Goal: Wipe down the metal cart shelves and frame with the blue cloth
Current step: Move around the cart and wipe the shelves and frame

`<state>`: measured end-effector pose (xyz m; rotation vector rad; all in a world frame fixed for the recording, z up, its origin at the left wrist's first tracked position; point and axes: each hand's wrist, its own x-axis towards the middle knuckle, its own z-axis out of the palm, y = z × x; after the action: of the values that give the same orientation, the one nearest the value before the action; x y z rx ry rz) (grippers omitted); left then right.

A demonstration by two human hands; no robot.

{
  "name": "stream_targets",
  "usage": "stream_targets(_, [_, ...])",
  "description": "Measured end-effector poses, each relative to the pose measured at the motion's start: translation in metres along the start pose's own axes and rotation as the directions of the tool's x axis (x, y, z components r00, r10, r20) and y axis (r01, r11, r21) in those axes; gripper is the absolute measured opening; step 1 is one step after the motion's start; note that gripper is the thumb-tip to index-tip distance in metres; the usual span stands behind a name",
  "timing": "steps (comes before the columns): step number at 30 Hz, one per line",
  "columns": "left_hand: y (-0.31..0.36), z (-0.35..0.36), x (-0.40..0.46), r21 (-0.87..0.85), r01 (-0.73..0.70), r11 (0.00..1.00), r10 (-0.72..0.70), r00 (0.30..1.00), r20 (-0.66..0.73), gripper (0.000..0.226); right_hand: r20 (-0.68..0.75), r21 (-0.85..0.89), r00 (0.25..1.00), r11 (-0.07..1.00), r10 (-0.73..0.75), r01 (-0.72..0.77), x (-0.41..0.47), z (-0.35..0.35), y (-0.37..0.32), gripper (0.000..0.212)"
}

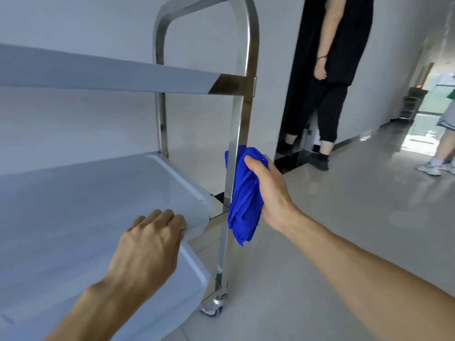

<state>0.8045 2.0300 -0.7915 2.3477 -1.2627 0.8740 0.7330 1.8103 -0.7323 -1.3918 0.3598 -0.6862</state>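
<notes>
Right hand grips the blue cloth around the cart post, centre frame; left hand curls over the middle shelf rim. Push sideways and the caster could roll. Open floor right, though bystanders stand upper right.

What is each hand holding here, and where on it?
Right hand grips the blue cloth around its bunched middle, against the frame post. Left hand grips the shelf edge.
</notes>
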Motion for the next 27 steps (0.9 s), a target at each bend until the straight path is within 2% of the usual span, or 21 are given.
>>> stream_targets(4, [0.016,-0.014,-0.012,-0.009,0.100,0.995,-0.099,0.992,0.073,0.017,0.096,0.044,0.995,0.999,0.007,-0.011,-0.011,-0.006,0.003,0.018])
stream_targets(10, [0.050,-0.048,-0.033,0.062,0.258,0.964,-0.265,0.952,0.156,0.015,0.179,-0.123,0.980,0.987,-0.084,0.107,-0.047,-0.021,-0.003,0.035])
stream_targets(14, [0.076,-0.077,-0.058,0.080,0.388,0.918,-0.396,0.898,0.192,0.016,0.276,-0.152,0.957,0.980,-0.084,0.130,-0.084,-0.032,-0.009,0.037])
stream_targets(18, [0.093,-0.108,-0.082,-0.075,0.594,0.801,-0.565,0.791,0.234,0.020,0.311,-0.079,0.944,0.987,-0.110,0.141,-0.127,-0.035,-0.010,0.033])
stream_targets(20, [0.104,-0.125,-0.096,-0.103,0.622,0.776,-0.583,0.770,0.261,0.019,0.333,-0.054,0.935,0.987,-0.122,0.149,-0.150,-0.036,-0.012,0.029])
stream_targets(24, [0.133,-0.162,-0.110,-0.133,0.599,0.790,-0.579,0.799,0.162,0.020,0.404,-0.013,0.902,0.985,-0.154,0.174,-0.197,-0.038,-0.018,0.028])
stream_targets(27, [0.160,-0.195,-0.108,-0.255,0.602,0.757,-0.612,0.789,0.048,0.022,0.531,0.025,0.838,0.991,-0.127,0.134,-0.233,-0.038,-0.023,0.026])
